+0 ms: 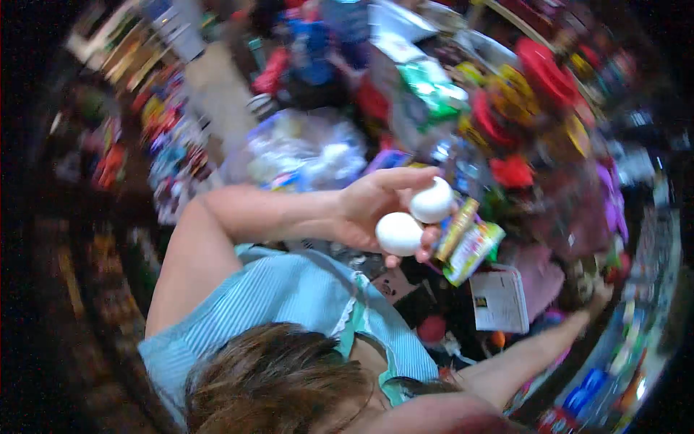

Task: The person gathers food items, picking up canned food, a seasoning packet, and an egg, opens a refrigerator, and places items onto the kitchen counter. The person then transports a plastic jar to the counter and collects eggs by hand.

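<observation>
My left hand (394, 217) is turned palm up in front of my chest, with fingers curled around two smooth white eggs (400, 234). The thumb lies along the far side of the upper egg (432, 200). Just past the fingertips are a gold-coloured wrapped stick (457, 230) and a green and white snack packet (473, 253); whether the fingers touch them I cannot tell. Out to the right, my right hand (596, 293) reaches toward the crowded goods at the side. It is small and blurred, so its fingers and anything in them do not show.
A clear plastic bag with pale contents (311, 152) lies beyond my left forearm. Red round lids (546, 72) and yellow containers stand at the upper right. A white box or card (500, 300) is below the packets. Shelves of goods (622, 347) line the right edge.
</observation>
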Demonstrator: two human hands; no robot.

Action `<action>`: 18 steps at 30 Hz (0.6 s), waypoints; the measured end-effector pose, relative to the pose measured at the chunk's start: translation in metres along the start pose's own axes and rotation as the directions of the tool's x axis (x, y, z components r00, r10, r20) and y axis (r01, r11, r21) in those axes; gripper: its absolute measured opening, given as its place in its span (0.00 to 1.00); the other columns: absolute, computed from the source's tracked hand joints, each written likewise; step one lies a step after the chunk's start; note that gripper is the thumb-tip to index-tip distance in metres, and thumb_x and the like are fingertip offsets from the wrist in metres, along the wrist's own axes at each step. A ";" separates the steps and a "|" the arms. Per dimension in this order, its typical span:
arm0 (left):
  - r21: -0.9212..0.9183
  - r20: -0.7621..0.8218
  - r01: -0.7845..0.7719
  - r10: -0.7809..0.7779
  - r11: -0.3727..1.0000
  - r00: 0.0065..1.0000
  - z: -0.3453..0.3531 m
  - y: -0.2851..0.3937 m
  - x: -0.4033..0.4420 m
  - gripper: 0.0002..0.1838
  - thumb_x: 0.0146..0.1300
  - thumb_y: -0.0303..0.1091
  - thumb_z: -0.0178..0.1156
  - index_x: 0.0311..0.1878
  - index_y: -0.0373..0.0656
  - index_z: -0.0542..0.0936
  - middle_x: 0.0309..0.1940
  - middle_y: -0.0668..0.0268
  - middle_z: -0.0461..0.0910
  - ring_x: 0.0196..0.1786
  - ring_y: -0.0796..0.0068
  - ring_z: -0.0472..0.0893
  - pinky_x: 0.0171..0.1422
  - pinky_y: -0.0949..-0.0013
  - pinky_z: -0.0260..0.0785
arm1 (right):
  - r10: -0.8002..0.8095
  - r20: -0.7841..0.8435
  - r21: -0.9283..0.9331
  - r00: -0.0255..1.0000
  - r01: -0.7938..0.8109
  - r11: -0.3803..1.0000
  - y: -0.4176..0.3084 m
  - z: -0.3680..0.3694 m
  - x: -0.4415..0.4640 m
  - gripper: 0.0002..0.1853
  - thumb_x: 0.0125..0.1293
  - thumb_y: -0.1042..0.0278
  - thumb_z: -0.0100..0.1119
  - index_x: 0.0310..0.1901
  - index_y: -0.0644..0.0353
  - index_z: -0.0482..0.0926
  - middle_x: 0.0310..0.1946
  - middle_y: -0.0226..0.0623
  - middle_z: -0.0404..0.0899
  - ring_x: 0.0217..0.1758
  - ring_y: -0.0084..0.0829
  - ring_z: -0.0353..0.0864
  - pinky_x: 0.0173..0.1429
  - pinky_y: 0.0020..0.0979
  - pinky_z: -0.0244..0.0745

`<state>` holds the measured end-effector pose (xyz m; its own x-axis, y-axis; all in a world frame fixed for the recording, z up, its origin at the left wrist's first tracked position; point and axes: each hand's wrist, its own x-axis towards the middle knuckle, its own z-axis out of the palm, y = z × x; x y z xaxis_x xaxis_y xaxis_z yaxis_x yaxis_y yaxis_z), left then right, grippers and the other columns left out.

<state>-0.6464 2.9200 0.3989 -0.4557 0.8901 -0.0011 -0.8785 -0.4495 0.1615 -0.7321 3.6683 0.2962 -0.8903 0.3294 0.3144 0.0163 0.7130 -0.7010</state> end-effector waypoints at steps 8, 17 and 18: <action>0.210 -0.013 -0.199 0.207 0.957 0.978 0.021 0.025 -0.066 0.29 0.65 0.59 0.45 0.50 0.40 0.74 0.27 0.58 0.80 0.28 0.59 0.82 0.21 0.62 0.77 | 0.151 -0.210 0.072 0.966 -0.139 0.988 -0.060 0.048 -0.001 0.23 0.59 0.69 0.55 0.55 0.71 0.70 0.58 0.55 0.68 0.62 0.45 0.67 0.63 0.41 0.64; 0.287 0.080 -0.312 0.302 0.906 0.950 0.009 0.069 -0.165 0.29 0.66 0.58 0.43 0.50 0.38 0.74 0.25 0.55 0.79 0.26 0.59 0.81 0.20 0.62 0.75 | 0.161 -0.456 0.367 0.875 0.020 0.930 -0.216 0.079 -0.093 0.22 0.59 0.70 0.55 0.55 0.71 0.70 0.58 0.56 0.67 0.62 0.46 0.67 0.63 0.42 0.65; 0.296 0.099 -0.322 0.306 0.899 0.947 0.007 0.076 -0.181 0.29 0.66 0.58 0.43 0.50 0.38 0.74 0.25 0.55 0.79 0.26 0.59 0.81 0.20 0.62 0.74 | 0.161 -0.468 0.399 0.869 0.045 0.916 -0.239 0.084 -0.109 0.22 0.60 0.70 0.55 0.55 0.71 0.70 0.58 0.56 0.67 0.62 0.46 0.67 0.63 0.42 0.65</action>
<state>-0.6298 2.7254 0.4188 -0.6863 0.7124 0.1464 -0.6007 -0.6687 0.4382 -0.6774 3.4101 0.3764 -0.5582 0.6906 0.4599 -0.2066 0.4211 -0.8832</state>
